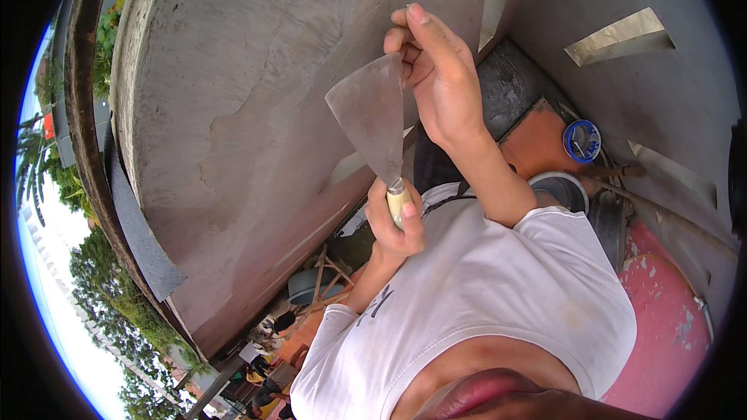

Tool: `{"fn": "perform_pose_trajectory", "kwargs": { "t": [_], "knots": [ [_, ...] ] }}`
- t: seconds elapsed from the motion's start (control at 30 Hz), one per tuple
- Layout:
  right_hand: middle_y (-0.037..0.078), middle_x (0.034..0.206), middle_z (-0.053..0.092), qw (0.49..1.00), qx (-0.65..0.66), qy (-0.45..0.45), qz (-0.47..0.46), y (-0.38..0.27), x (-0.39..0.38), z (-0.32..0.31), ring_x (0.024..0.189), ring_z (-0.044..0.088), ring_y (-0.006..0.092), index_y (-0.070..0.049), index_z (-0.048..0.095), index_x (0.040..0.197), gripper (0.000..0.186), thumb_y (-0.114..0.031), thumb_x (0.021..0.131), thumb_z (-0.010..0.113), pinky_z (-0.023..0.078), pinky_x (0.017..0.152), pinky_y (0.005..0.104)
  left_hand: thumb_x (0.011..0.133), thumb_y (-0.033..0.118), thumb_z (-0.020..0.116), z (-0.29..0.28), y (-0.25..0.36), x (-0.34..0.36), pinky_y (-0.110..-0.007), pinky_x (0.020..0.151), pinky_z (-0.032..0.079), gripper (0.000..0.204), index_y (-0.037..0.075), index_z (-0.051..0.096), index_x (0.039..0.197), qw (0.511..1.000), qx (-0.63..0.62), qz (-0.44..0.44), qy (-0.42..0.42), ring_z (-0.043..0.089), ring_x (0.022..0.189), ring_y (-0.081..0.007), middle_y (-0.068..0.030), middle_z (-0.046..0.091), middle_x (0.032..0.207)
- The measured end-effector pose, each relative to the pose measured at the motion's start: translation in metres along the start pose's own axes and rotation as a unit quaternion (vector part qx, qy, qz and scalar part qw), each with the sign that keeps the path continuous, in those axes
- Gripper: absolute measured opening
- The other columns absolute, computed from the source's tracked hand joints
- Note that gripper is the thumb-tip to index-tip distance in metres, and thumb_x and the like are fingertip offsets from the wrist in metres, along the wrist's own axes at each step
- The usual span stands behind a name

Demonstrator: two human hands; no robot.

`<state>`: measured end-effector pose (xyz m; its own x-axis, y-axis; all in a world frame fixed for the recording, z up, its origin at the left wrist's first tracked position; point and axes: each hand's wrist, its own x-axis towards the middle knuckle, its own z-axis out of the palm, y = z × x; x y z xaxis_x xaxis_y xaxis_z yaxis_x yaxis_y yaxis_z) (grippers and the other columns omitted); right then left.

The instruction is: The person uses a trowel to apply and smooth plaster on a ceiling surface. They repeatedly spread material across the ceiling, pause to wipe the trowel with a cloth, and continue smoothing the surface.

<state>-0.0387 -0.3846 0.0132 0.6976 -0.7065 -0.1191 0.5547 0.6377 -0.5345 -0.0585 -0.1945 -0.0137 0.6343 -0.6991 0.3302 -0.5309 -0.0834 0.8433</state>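
Observation:
My left hand is closed round the pale yellow handle of a wide putty knife. Its broad metal blade points up and fans out, with a dull grey film across its face. At the blade's upper right corner is my right hand, its fingers bent and its thumb stretched upward. The fingertips are at the blade's edge; whether they touch it I cannot tell. Behind the blade stands a grey plastered wall, with a patchy, lighter area on its surface.
A blue-rimmed container stands on an orange surface at right, near a grey bucket. A slotted grey wall closes the right side. A peeling pink surface lies lower right. People are far off at lower left.

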Motion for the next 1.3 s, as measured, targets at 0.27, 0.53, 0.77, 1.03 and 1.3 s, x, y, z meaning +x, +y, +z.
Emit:
{"fn": "perform_pose_trajectory", "kwargs": {
  "t": [0.27,0.53,0.77,1.03,1.3],
  "knots": [
    [0.004,0.088,0.072,0.995,-0.038,-0.084,0.024,0.001,-0.006,-0.013,0.074,0.061,0.0100,-0.001,0.073,0.105,0.038,-0.038,0.098,0.067,0.048,0.068,0.0256,0.103,0.033,0.042,-0.003,0.007,0.000,-0.027,0.050,0.030,0.052,-0.011,0.041,0.132,1.000,-0.009,-0.020,-0.013,0.039,0.050,-0.0103,-0.0049,0.049,0.055],
    [0.008,0.088,0.072,0.982,-0.025,-0.139,0.123,0.010,-0.027,0.001,0.077,0.069,0.0155,0.003,0.073,0.106,0.036,-0.031,0.095,0.072,0.056,0.067,0.0291,0.101,0.026,0.047,-0.009,0.010,0.008,-0.027,0.049,0.032,0.051,-0.012,0.038,0.134,0.998,0.009,-0.002,0.057,0.042,0.049,-0.0109,-0.0050,0.049,0.057],
    [0.007,0.087,0.072,0.980,0.003,-0.133,0.148,0.022,-0.031,0.008,0.076,0.069,0.0150,0.003,0.072,0.106,0.034,-0.030,0.097,0.071,0.057,0.067,0.0292,0.102,0.026,0.047,-0.014,0.028,0.011,-0.026,0.050,0.034,0.052,-0.012,0.038,0.135,0.996,0.033,-0.055,0.062,0.044,0.051,-0.0105,-0.0052,0.051,0.058],
    [-0.002,0.075,0.062,0.987,0.052,-0.078,0.128,0.035,-0.042,0.017,0.071,0.060,0.0075,-0.001,0.070,0.102,0.031,-0.032,0.099,0.068,0.049,0.065,0.0239,0.105,0.033,0.043,-0.004,0.030,0.008,-0.025,0.053,0.028,0.057,-0.010,0.032,0.140,0.994,0.082,-0.034,0.069,0.036,0.053,-0.0081,-0.0010,0.046,0.059],
    [-0.002,0.079,0.064,0.989,0.109,-0.065,0.074,0.032,-0.033,0.028,0.068,0.056,0.0044,-0.003,0.070,0.100,0.030,-0.032,0.100,0.066,0.047,0.062,0.0224,0.101,0.025,0.046,-0.002,0.029,0.028,-0.026,0.055,0.035,0.050,-0.011,0.040,0.136,0.994,0.079,-0.026,0.076,0.045,0.058,-0.0098,-0.0047,0.052,0.066]
  ]
}}
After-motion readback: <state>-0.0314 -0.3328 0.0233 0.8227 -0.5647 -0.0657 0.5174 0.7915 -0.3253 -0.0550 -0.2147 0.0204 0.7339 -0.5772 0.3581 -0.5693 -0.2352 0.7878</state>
